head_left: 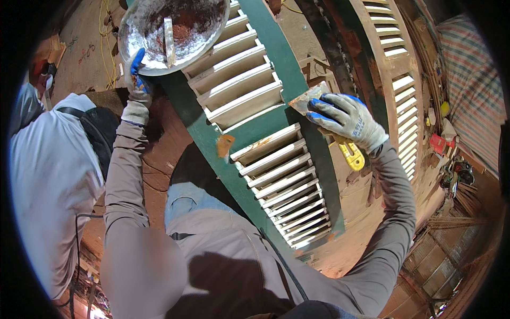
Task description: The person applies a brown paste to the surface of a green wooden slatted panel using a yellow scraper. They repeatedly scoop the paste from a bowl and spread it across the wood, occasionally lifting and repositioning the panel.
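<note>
My right hand (342,117), in a white glove with blue fingertips, is closed on a putty knife whose yellow handle (351,155) sticks out below the palm. Its wide, smeared blade (309,97) lies against the right rail of a green louvered shutter (202,127) with white slats. My left hand (139,80), gloved alike, grips the near left rim of a round metal bowl (211,49); the fingers beneath are hidden. White and reddish-brown residue coats the bowl's inside, and a flat strip (169,41) lies in it. Orange-brown filler patches (224,145) show on the green frame.
A second, bare brown louvered shutter (390,69) stands to the right. Another person in pale clothes (56,159) is close on my left. Yellow cord (103,42) trails over the floor at the far left. Striped sheeting (470,80) and a pile of wood strips (467,204) lie at the right.
</note>
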A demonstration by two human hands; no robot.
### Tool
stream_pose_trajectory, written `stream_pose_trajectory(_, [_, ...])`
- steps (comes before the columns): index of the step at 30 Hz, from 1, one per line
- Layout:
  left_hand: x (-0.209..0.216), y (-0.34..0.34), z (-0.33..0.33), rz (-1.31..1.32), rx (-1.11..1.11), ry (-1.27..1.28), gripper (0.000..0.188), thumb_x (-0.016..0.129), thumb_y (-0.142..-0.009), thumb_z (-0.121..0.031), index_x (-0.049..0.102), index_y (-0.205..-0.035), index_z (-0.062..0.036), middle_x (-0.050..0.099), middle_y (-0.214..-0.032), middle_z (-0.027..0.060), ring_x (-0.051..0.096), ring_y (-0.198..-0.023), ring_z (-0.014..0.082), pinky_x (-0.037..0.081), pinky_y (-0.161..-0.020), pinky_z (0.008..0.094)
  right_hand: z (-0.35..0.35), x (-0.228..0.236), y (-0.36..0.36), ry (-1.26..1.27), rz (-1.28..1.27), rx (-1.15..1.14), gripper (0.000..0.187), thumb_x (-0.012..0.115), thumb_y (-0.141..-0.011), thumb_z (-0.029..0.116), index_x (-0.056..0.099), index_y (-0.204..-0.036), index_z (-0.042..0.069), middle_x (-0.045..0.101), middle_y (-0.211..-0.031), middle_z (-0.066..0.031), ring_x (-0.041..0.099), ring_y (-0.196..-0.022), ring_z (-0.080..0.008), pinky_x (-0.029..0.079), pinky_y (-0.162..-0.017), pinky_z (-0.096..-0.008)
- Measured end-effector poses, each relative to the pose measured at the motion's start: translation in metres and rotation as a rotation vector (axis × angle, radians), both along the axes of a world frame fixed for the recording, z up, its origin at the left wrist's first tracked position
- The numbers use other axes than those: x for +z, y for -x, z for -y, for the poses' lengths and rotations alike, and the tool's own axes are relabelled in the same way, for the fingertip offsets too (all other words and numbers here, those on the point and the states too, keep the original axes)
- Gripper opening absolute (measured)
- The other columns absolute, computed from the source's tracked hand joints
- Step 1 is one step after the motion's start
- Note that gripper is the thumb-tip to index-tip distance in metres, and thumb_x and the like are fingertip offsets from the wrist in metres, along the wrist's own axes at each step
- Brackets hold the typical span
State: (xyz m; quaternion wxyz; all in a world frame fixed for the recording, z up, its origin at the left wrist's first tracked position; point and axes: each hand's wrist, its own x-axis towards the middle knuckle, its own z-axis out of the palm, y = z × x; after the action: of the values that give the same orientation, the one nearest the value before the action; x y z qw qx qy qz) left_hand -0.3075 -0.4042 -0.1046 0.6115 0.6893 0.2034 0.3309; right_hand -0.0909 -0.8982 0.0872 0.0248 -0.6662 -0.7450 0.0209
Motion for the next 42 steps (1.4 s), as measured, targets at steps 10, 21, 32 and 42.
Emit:
stream_pose_trajectory(10, [0.018, 0.01, 0.008, 0.089, 0.049, -0.134, 0.044, 0.054, -0.098, -0.023, 0.051, -0.135, 0.0014, 0.058, -0.13, 0.0147, 0.061, -0.103, 0.0183, 0.05, -0.092, 0.0331, -0.028, -0.016, -0.061, 0.15, -0.033, 0.516, 0.058, 0.065, -0.083, 0.02, 0.051, -0.137, 0.036, 0.049, -0.143, 0.0034, 0.047, -0.13, -0.0245, 0.05, -0.102, -0.0393])
stream_pose_trajectory(21, [0.028, 0.015, 0.006, -0.02, 0.217, -0.691, 0.049, 0.067, -0.091, -0.024, 0.056, -0.13, 0.0018, 0.062, -0.116, 0.0105, 0.059, -0.098, 0.0164, 0.048, -0.088, 0.0297, -0.037, -0.043, -0.077, 0.224, -0.261, 0.59, 0.052, 0.068, -0.081, 0.019, 0.056, -0.129, 0.034, 0.053, -0.14, 0.0055, 0.044, -0.135, -0.0228, 0.042, -0.108, -0.0431])
stream_pose_trajectory(32, [0.035, 0.012, 0.013, 0.014, 0.123, -0.668, 0.044, 0.059, -0.096, -0.022, 0.052, -0.132, 0.0021, 0.058, -0.133, 0.0166, 0.059, -0.115, 0.0213, 0.046, -0.098, 0.0332, -0.007, 0.014, -0.046, 0.139, -0.349, -0.038, 0.034, 0.076, -0.074, 0.017, 0.07, -0.108, 0.021, 0.07, -0.113, -0.0016, 0.061, -0.114, -0.0275, 0.054, -0.092, -0.0416])
stream_pose_trajectory(42, [0.03, 0.018, 0.01, -0.037, 0.132, -0.509, 0.045, 0.06, -0.095, -0.02, 0.052, -0.134, 0.0015, 0.059, -0.132, 0.0149, 0.061, -0.106, 0.0183, 0.048, -0.095, 0.0314, -0.036, -0.008, -0.023, 0.094, -0.368, 0.009, 0.034, 0.074, -0.073, 0.023, 0.071, -0.105, 0.014, 0.068, -0.112, -0.002, 0.062, -0.106, -0.0243, 0.054, -0.082, -0.0402])
